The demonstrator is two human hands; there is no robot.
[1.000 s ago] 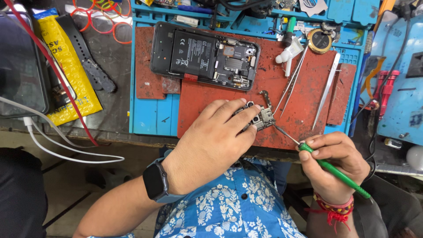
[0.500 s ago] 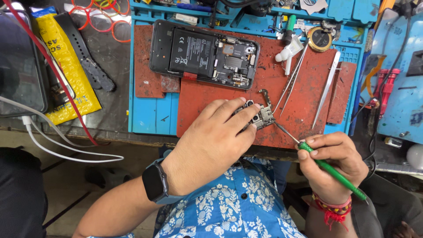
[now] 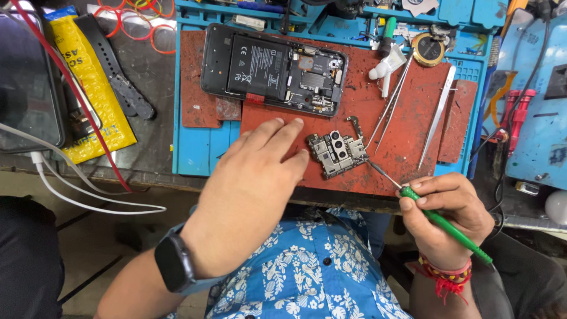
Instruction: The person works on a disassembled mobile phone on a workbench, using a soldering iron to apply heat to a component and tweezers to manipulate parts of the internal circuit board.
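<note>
Circuit board [image 3: 336,155] lies mid-frame on red mat [image 3: 407,112]. Left hand [image 3: 254,189], fingers spread, touches its left edge. Right hand [image 3: 449,215], lower right, pinches green screwdriver [image 3: 440,221]; shaft slants upper-left, tip at board's right edge.

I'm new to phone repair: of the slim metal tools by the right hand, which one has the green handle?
The green-handled screwdriver, gripped in the right hand, its tip touching the small camera circuit board. The silver tweezers lie loose on the red mat, all bare metal.
</note>
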